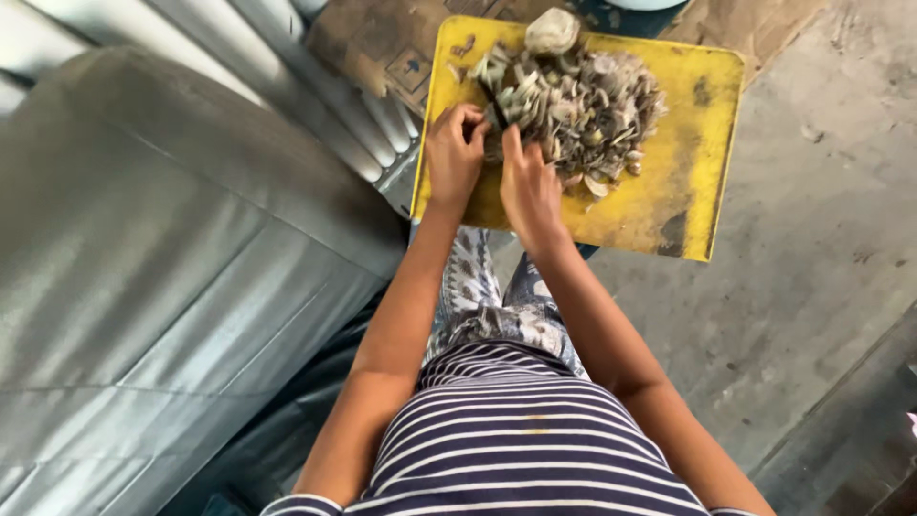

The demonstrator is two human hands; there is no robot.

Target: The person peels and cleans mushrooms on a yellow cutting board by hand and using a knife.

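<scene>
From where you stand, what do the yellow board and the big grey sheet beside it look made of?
The yellow board looks like plastic: solid colour, rounded corners, a dull, stained, scuffed face. The grey sheet looks like metal, perhaps galvanised steel: a soft sheen with ribbed folds along its edge.

Heap [573, 105] crowds tray [712, 143]; right strip seemingly bare.

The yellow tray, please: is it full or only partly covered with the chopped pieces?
Partly covered: the heap of pieces fills the yellow tray toward its far left side; its right and near parts are bare.
</scene>
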